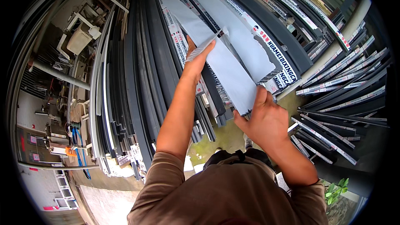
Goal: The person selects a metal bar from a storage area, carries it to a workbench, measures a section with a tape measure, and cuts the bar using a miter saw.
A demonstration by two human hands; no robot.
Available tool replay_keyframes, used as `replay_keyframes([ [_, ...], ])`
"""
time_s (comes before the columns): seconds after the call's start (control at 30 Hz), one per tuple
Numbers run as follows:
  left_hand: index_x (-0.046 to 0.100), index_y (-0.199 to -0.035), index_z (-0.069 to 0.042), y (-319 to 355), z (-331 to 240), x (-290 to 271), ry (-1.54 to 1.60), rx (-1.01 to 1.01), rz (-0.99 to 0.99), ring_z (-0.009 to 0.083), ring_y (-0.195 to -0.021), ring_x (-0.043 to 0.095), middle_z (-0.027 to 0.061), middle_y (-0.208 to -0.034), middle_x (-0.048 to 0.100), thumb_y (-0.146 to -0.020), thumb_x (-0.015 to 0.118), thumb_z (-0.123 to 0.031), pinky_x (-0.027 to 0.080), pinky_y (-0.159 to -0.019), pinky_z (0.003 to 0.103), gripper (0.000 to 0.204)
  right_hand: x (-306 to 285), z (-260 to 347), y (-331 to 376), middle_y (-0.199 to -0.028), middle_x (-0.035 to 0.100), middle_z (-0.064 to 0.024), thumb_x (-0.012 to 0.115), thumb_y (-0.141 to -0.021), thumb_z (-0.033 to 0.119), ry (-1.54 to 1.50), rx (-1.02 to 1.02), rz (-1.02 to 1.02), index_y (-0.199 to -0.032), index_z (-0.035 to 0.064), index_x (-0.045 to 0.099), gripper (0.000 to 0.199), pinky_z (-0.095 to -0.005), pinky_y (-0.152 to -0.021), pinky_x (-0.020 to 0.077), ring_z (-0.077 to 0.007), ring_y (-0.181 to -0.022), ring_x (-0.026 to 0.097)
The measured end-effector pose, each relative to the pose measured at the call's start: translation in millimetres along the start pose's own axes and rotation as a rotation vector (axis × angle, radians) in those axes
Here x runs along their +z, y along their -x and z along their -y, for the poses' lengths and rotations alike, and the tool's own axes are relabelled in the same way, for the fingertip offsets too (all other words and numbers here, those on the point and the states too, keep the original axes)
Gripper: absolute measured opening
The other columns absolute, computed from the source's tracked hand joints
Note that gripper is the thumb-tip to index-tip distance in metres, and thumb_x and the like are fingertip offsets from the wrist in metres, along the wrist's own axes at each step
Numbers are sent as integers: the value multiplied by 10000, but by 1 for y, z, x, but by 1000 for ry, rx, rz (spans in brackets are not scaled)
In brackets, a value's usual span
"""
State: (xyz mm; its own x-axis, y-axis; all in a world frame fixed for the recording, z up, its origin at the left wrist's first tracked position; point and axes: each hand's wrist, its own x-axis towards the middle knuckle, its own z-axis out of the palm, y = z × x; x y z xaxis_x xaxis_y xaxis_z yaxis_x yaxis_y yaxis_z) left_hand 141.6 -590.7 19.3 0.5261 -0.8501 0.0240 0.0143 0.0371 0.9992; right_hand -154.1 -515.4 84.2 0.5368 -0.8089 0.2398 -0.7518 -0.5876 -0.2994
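I hold a long pale grey aluminium profile that slants from the upper left down to the lower right. My left hand grips its side partway up, fingers wrapped over a torn strip of clear film. My right hand is closed on the profile's lower cut end. A second pale grey profile with torn protective film lies just behind it on the stack.
Dark grey profiles lean in a dense stack at the left and centre. More film-wrapped profiles fan out at the right. A thick pale pipe crosses behind them. Machines and shelving stand at the far left. Mossy concrete floor shows below.
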Motion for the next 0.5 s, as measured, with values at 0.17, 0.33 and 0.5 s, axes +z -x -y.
replay_keyframes([
  [0.17,219,-1718,-25,31,-24,18,99,-147,132,298,-1433,572,225,-1597,523,-996,815,-311,519,-1152,387,979,-37,-21,70,-1018,702,-208,909,-778,429,60,99,94,-1413,-53,494,899,-482,-605,590,-395,-705,741],
  [0.33,16,-1732,15,33,-3,26,82,45,-4,362,-1481,532,284,-1619,464,-990,816,-291,475,-1201,422,1133,-60,-38,132,-1005,680,-179,896,-772,425,64,14,30,-1440,-62,488,922,-440,-538,575,-348,-671,729],
  [0.5,3,-1724,40,53,-2,38,40,47,-18,365,-1492,519,298,-1625,453,-970,836,-267,444,-1226,421,1165,-58,-46,165,-987,676,-174,894,-760,412,41,31,41,-1439,-77,502,925,-434,-538,580,-350,-653,713],
])
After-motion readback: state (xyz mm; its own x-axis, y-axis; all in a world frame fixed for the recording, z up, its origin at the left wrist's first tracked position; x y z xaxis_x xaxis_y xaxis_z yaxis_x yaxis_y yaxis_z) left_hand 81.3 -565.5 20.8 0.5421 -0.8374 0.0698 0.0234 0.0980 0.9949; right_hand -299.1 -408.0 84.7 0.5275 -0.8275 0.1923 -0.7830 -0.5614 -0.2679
